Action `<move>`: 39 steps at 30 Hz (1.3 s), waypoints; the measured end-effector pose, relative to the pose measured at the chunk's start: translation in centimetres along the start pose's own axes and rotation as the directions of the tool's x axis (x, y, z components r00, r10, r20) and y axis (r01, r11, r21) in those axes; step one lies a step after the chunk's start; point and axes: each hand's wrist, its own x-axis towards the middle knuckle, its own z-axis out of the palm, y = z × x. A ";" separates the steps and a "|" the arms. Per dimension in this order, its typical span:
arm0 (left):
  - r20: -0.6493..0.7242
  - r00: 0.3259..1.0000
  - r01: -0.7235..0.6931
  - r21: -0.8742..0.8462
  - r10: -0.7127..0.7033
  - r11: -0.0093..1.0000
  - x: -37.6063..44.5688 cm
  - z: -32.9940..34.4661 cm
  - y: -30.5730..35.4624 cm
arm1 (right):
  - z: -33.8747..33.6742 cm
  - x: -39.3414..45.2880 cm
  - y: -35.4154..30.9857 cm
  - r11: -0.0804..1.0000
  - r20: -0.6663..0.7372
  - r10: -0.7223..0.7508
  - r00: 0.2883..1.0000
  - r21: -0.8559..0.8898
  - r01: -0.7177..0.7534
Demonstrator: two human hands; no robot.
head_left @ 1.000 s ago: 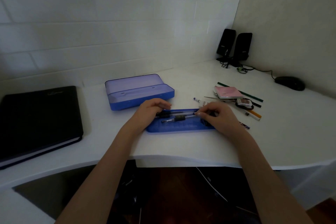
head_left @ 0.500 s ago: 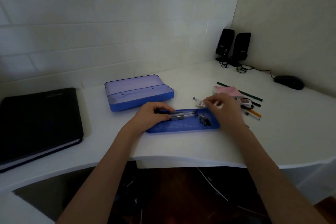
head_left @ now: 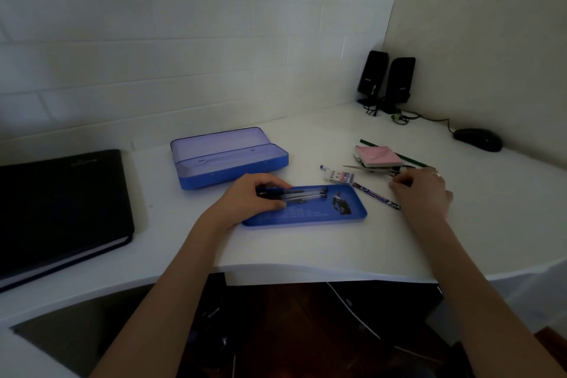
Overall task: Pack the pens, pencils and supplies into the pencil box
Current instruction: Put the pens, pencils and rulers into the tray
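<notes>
From the head camera, the blue tray (head_left: 303, 216) lies flat on the white tabletop (head_left: 306, 248) between the 2 hands, near the tabletop's front edge. The left hand (head_left: 245, 199) rests on the tray's left end, fingers curled around the pens (head_left: 294, 193), which lie lengthwise along the tray's far side; a small dark clip-like piece (head_left: 340, 203) sits toward the tray's right end, and its near half is bare. Beyond the left hand stands the open pencil box (head_left: 230, 159), its lid raised at the back; nothing shows inside it. The right hand (head_left: 422, 193) hovers low just right of the tray, fingers bent down toward the loose supplies; whether it has hold of anything cannot be told. By its fingertips lie a patterned pencil (head_left: 372, 195), a lead refill tube (head_left: 340, 175), a pink notepad (head_left: 379, 156) and a green pencil (head_left: 395, 153). Left of the left hand is a black binder (head_left: 58, 209); beyond the right hand are 2 speakers (head_left: 386, 80) and a mouse (head_left: 477, 139). Bare tabletop lies right of the right hand.
</notes>
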 end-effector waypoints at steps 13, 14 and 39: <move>-0.026 1.000 0.018 -0.009 -0.018 1.000 0.2 0.0 0.0 | -1.2 -1.9 -1.0 0.874 -0.046 -0.211 0.976 0.439 0.209; -0.027 0.999 0.017 -0.013 -0.017 1.000 0.1 0.0 0.0 | -1.4 -2.1 -1.3 0.852 -0.030 -0.223 0.974 0.481 0.209; 0.023 1.000 0.003 0.027 -0.003 1.000 0.0 -0.2 -0.1 | 1.7 -4.9 -8.3 0.739 0.261 -0.654 0.710 0.424 0.524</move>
